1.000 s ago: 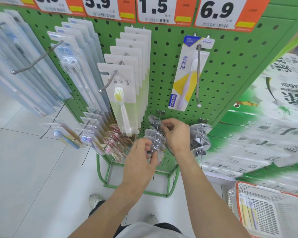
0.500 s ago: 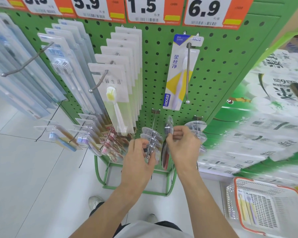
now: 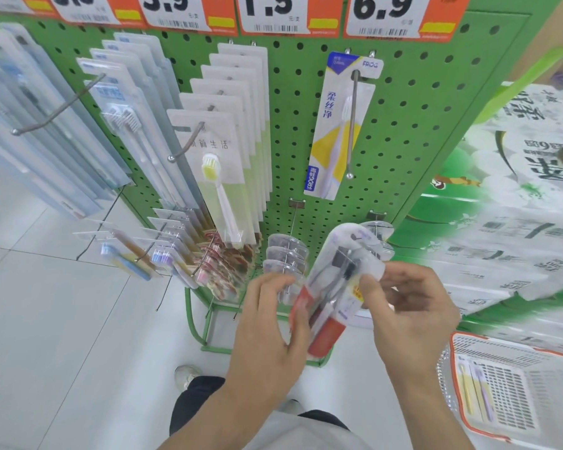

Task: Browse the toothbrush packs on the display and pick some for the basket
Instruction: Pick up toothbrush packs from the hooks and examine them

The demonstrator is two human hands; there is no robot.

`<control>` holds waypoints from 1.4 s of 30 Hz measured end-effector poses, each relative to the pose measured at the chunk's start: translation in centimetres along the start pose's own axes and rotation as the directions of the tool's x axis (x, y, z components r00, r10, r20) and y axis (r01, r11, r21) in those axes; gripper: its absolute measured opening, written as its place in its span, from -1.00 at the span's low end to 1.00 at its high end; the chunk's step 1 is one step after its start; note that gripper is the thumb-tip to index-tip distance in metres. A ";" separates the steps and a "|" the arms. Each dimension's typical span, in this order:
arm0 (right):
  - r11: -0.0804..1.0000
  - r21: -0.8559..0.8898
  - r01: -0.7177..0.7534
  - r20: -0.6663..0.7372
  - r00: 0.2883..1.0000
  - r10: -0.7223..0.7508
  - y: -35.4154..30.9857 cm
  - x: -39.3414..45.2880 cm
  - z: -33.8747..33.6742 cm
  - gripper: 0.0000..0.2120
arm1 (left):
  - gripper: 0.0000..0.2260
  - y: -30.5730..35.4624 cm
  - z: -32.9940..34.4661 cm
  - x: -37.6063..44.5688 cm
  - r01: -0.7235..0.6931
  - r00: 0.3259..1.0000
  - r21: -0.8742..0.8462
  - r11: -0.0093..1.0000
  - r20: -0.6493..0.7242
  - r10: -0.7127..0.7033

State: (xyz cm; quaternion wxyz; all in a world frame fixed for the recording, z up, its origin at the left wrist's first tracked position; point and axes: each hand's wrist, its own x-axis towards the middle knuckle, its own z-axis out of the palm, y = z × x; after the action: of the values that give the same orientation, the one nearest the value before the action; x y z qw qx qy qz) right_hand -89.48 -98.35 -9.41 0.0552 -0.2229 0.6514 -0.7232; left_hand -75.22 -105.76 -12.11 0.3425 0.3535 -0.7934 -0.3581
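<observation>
At the lower right of the green pegboard (image 3: 400,131), just in front of the bottom hooks, a clear toothbrush pack (image 3: 335,287) with a red lower end is off its hook and tilted between both hands. The right hand (image 3: 413,306) pinches the pack's upper right edge with curled fingers, so this grip is closed on it. The left hand (image 3: 273,323) lies along the pack's lower left side with fingers nearly straight, steadying rather than gripping.

The main risk, as I judge it, is a drop: the plastic looks slick, the hold is only a pinch at one edge, and the heavier red end hangs low. If the left hand leaves first, the pack may swing or slip to the floor. The basket (image 3: 559,427) sits at the lower right, well apart from the pack, so a loose hold across that reach could fail. Nearby, stacked clear packs (image 3: 285,254) on the neighbouring hook could be knocked by the left hand.
</observation>
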 end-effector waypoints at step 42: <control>0.829 0.158 -0.536 0.337 0.819 0.465 2.9 -1.3 -2.6 -0.71 | -0.65 -0.4 -1.5 -2.1 0.736 0.624 -0.324 0.595 0.665 -0.409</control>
State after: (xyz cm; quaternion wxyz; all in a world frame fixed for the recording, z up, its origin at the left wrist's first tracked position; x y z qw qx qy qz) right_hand -89.98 -95.89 -12.70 0.3646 -0.1352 0.5776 -0.7177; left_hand -72.84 -104.79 -12.31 0.0596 0.3677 -0.5420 -0.7534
